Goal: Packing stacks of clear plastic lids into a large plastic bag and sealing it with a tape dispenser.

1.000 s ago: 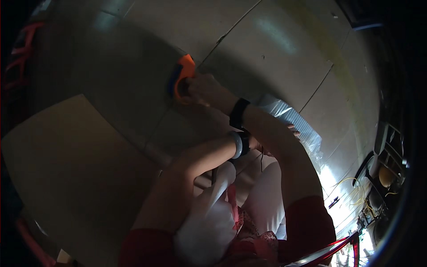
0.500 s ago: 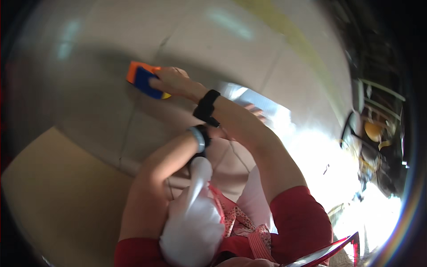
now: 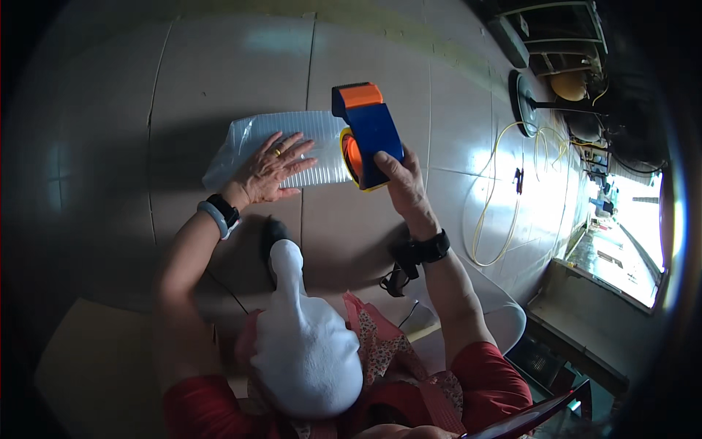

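A clear, ribbed plastic package (image 3: 241, 150) lies on the tiled floor in front of me. My left hand (image 3: 274, 172) rests flat on top of it, fingers spread, with a ring on one finger. At the package's right end, my right hand (image 3: 406, 183) grips a blue and orange tape dispenser (image 3: 374, 135), thumb over its side. The yellow-edged tape roll (image 3: 351, 157) shows on the dispenser's left side. Whether the dispenser touches the package I cannot tell. Most of my right fingers are hidden behind the dispenser.
My white-clothed leg (image 3: 311, 351) is bent close below the hands. A yellow cable (image 3: 479, 227) loops over the floor to the right, near a round black stand base (image 3: 523, 102). White curved plastic (image 3: 512, 314) sits by my right elbow; a tan sheet (image 3: 95, 358) lies lower left.
My arms were crossed, the right hand holding the tape dispenser far to the left. Now they are uncrossed: the dispenser is on the right and my left hand lies on the package. The view has turned.
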Available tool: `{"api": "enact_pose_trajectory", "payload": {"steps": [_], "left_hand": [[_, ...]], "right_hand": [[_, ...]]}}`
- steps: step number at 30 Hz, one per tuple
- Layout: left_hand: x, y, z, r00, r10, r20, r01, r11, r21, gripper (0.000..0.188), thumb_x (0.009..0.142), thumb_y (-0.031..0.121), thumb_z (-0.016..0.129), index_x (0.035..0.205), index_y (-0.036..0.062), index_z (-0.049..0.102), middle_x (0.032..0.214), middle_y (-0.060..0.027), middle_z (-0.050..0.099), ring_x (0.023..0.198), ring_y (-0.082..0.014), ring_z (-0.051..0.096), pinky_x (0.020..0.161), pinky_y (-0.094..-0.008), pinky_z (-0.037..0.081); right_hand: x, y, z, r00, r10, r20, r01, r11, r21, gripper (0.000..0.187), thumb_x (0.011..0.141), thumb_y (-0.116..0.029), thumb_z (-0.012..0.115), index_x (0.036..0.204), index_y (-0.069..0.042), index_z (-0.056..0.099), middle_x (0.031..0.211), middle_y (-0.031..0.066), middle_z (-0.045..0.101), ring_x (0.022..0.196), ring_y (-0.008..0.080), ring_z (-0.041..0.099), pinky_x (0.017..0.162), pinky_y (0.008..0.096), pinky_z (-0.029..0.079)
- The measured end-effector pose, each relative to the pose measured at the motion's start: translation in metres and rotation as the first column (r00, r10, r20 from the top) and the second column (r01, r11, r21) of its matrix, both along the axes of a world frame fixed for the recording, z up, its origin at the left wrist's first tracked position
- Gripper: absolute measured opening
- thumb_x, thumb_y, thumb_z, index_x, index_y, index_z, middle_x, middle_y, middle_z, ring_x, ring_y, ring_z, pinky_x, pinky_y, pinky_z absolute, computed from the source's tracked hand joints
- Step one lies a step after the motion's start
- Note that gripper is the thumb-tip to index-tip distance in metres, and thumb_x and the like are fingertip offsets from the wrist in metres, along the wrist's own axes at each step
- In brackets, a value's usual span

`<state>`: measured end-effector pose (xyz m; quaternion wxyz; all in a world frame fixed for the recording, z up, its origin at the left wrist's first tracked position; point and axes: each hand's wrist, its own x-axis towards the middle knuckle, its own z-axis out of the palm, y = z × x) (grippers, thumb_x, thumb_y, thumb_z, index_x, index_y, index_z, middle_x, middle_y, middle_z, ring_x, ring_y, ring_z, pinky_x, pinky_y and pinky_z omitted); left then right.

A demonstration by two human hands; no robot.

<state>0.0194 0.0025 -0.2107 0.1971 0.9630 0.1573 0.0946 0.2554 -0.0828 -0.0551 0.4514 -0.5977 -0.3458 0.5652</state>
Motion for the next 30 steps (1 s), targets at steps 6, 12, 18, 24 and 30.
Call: {"api": "enact_pose_trajectory", "payload": {"steps": [6,12,18,24,30], "left_hand": [[-0.005,-0.006,0.008,0.997,-0.008,-0.074,0.011,0.999,0.051,0.076,0.080,0.051,0.067,0.144,0.0263,0.036,0.155,-0.0048,0.023,0.144,-0.0283,0.019,0.115,-0.0529,0.020],[-0.001,-0.001,0.034,0.996,0.031,-0.084,-0.043,0.989,-0.140,0.072,0.079,0.046,0.067,0.141,0.0234,0.039,0.152,-0.0056,0.030,0.142,-0.0313,0.025,0.114,-0.0538,0.021],[0.026,0.011,0.033,0.997,-0.079,0.027,0.081,0.993,-0.087,0.057,0.079,0.026,0.071,0.131,0.0178,0.050,0.143,-0.0072,0.042,0.136,-0.0307,0.035,0.112,-0.0488,0.031],[0.021,0.012,0.030,0.992,-0.104,0.078,0.112,0.986,-0.120,0.044,0.084,0.012,0.064,0.126,0.0078,0.051,0.139,-0.0081,0.045,0.133,-0.0303,0.038,0.110,-0.0434,0.035],[0.031,0.019,0.042,0.937,0.330,0.113,-0.169,0.714,-0.679,0.025,0.093,0.017,0.057,0.114,0.0046,0.060,0.110,-0.0083,0.065,0.105,-0.0268,0.062,0.094,-0.0363,0.050]], "right_hand": [[-0.011,-0.029,-0.080,0.969,-0.195,-0.154,0.195,0.981,-0.016,0.080,0.075,-0.054,0.077,0.125,0.002,0.050,0.099,0.0110,0.062,0.083,0.0167,0.065,0.071,0.0291,0.058],[-0.009,-0.036,-0.106,0.965,-0.204,-0.162,0.201,0.979,-0.035,0.074,0.076,-0.048,0.078,0.123,0.002,0.051,0.101,0.0102,0.063,0.089,0.0166,0.063,0.076,0.0297,0.056],[-0.009,-0.036,-0.099,0.946,-0.185,-0.267,0.181,0.983,-0.039,0.067,0.079,-0.041,0.078,0.123,0.002,0.052,0.100,0.0075,0.063,0.088,0.0136,0.062,0.075,0.0291,0.056],[-0.017,-0.029,-0.078,0.913,-0.222,-0.341,0.244,0.969,0.022,0.060,0.080,-0.036,0.077,0.121,0.001,0.054,0.099,0.0057,0.063,0.086,0.0118,0.061,0.075,0.0269,0.054],[-0.019,-0.029,-0.102,0.949,-0.202,-0.244,0.210,0.978,0.007,0.057,0.079,-0.034,0.078,0.118,0.000,0.055,0.098,0.0056,0.063,0.084,0.0115,0.061,0.074,0.0256,0.054]]}}
